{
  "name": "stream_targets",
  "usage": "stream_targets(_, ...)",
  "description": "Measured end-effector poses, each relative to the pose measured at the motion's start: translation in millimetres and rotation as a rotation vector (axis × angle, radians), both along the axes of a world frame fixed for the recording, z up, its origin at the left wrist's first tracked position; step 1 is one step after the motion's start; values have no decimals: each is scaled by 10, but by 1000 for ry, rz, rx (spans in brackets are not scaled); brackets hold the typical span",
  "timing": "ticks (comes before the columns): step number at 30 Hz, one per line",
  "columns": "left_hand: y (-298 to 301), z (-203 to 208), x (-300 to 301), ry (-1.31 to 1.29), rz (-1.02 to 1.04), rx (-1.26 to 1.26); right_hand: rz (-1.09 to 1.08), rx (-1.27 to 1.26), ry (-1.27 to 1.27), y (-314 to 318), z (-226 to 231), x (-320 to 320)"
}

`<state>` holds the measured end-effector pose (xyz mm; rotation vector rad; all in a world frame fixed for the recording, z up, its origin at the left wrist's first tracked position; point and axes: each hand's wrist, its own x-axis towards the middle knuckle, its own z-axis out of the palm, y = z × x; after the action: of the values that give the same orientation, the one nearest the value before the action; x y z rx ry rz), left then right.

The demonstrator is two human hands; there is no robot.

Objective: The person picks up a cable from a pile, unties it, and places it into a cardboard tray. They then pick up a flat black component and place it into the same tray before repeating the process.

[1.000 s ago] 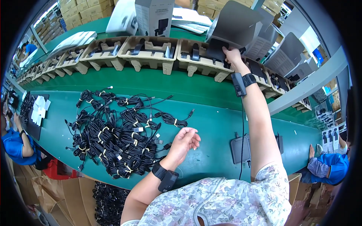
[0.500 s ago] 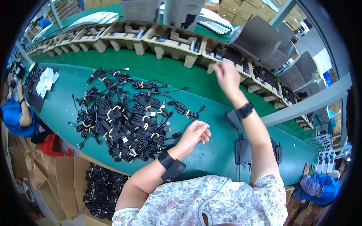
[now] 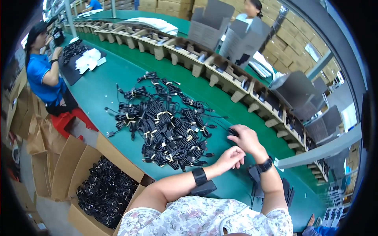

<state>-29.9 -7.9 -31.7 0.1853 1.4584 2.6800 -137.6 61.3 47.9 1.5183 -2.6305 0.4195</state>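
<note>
My right hand (image 3: 246, 140) curls its fingers over a black cable bundle (image 3: 233, 133) at the right of the pile; palm and fingers hide part of it. Just nearer to me, my left hand (image 3: 231, 158) hovers with loosely bent, slightly parted fingers and nothing visible in them. Left of both hands lies a large pile of black cables (image 3: 165, 126), coiled and tied with pale bands. Both wrists wear black straps, with a dark box-shaped device (image 3: 203, 188) by the left one.
A row of brown pulp trays (image 3: 228, 72) with dark parts runs along a green belt behind the table. Below left stands a carton (image 3: 78, 173) full of cables (image 3: 106, 192). Grey metal framing (image 3: 319, 147) crosses at right. A co-worker (image 3: 47, 74) in blue sits at left.
My right hand has come from the tray row down to the cable bundle and closed on it. My left hand is now close beside it. The view has swung left.
</note>
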Motion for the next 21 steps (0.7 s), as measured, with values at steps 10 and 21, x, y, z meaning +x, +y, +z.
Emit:
stream_targets(10,-139,58,48,508,800,-1101,40,66,-318,750,697,464)
stream_targets(21,-28,-17,-115,252,168,-89,-191,-689,-894,755,62,562)
